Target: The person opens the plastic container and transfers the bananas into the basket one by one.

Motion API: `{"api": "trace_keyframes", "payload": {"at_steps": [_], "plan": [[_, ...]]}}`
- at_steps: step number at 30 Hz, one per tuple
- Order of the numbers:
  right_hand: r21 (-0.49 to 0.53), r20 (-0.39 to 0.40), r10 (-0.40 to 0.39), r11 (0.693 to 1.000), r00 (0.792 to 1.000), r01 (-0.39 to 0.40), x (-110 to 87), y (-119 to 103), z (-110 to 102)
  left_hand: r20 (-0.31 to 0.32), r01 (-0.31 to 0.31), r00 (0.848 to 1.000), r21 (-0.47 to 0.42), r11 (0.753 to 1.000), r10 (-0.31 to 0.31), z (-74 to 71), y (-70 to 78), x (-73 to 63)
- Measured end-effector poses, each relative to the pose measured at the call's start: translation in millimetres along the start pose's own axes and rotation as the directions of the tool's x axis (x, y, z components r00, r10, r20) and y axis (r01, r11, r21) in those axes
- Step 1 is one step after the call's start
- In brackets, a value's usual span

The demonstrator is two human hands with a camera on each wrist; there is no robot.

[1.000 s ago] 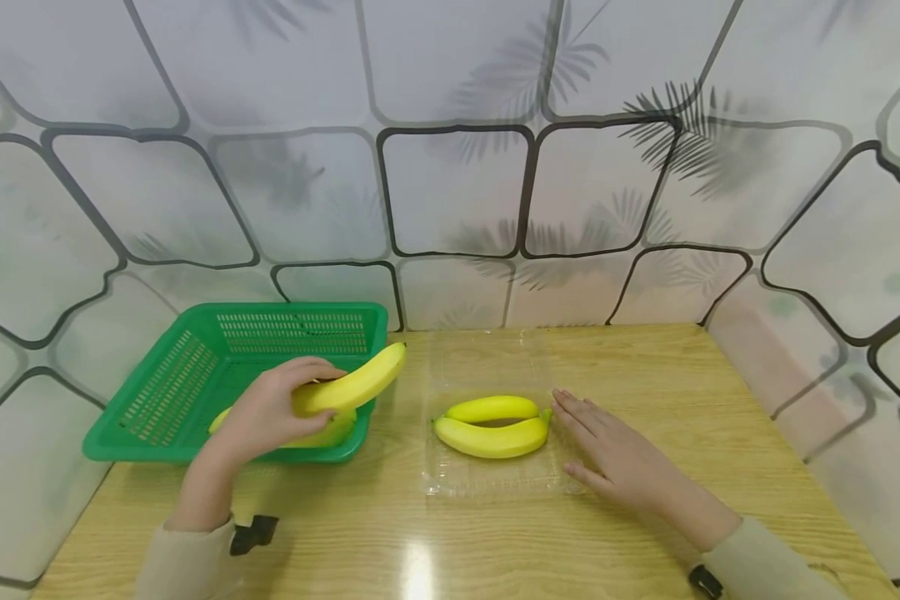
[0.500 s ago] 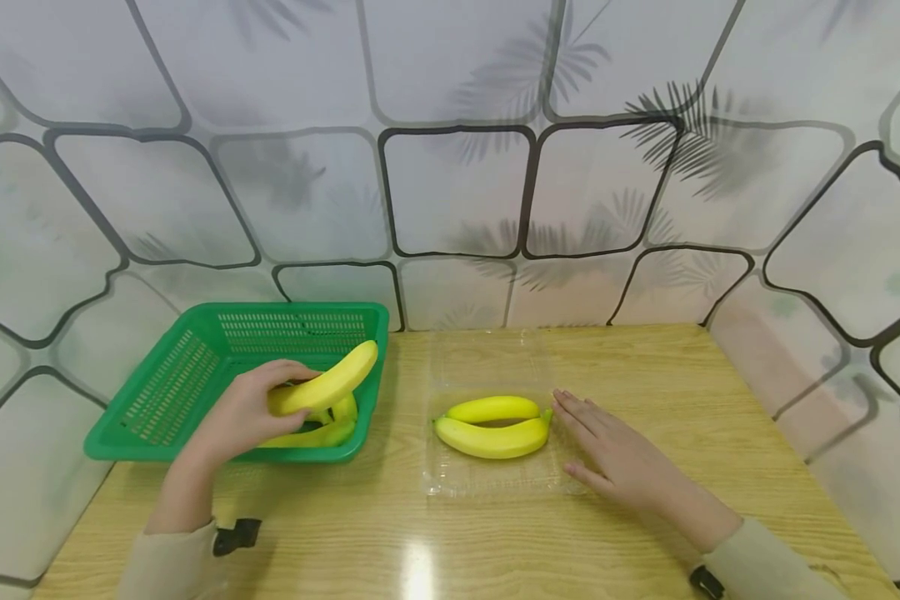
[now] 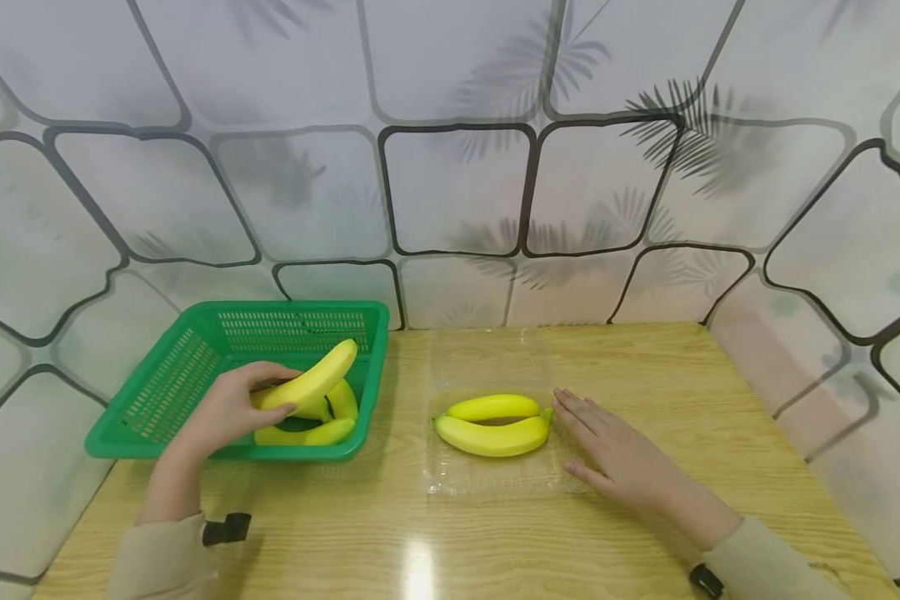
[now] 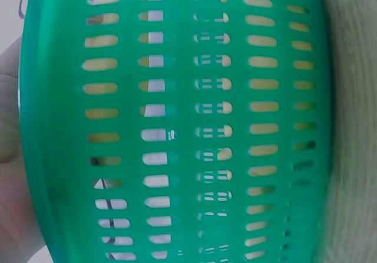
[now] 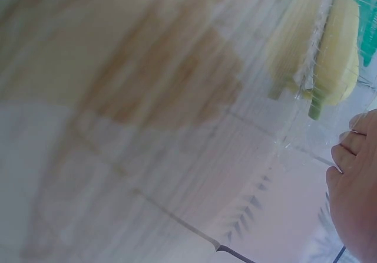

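My left hand [image 3: 225, 408] grips a yellow banana [image 3: 317, 379] between thumb and fingers, over the front of the green basket [image 3: 300, 453]. Beneath it, more bananas [image 3: 326, 432] lie in the basket, partly covered by the held one. In the left wrist view the slotted basket wall [image 4: 188, 115] hides most of the work. A clear plastic container [image 3: 487, 482] lies unfolded on the table, with two bananas [image 3: 495, 438] side by side in it. My right hand [image 3: 618, 454] lies with straight fingers at the container's right edge, holding nothing.
The wooden table [image 3: 345, 533] ends at a patterned wall covering [image 3: 457, 192] behind and at both sides. The container's transparent lid half [image 3: 487, 354] lies flat toward the wall. The basket stands at the table's left rear.
My left hand has moved left and slightly down with the banana, further over the basket, so more of the bananas inside show. My right hand and the container have stayed still.
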State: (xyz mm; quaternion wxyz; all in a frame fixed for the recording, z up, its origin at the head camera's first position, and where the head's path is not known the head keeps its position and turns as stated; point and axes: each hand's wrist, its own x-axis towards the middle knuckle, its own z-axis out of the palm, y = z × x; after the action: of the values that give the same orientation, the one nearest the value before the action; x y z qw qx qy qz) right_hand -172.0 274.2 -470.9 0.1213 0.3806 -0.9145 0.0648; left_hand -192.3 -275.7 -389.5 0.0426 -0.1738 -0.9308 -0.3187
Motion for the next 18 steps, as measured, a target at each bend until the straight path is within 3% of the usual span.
{"api": "trace_keyframes", "payload": {"at_steps": [10, 18], "plan": [[0.003, -0.001, 0.004, 1.0, 1.0, -0.004, 0.4, 0.1, -0.7, 0.046, 0.11, 0.993, -0.017, 0.994, -0.11, -3.3, -9.2, -1.1], [0.005, 0.001, 0.006, 1.0, 1.0, -0.006, 0.2, -0.8, -0.5, 0.061, 0.151, 0.986, 0.018, 0.988, -0.152, -4.0, -11.0, -2.4]]}}
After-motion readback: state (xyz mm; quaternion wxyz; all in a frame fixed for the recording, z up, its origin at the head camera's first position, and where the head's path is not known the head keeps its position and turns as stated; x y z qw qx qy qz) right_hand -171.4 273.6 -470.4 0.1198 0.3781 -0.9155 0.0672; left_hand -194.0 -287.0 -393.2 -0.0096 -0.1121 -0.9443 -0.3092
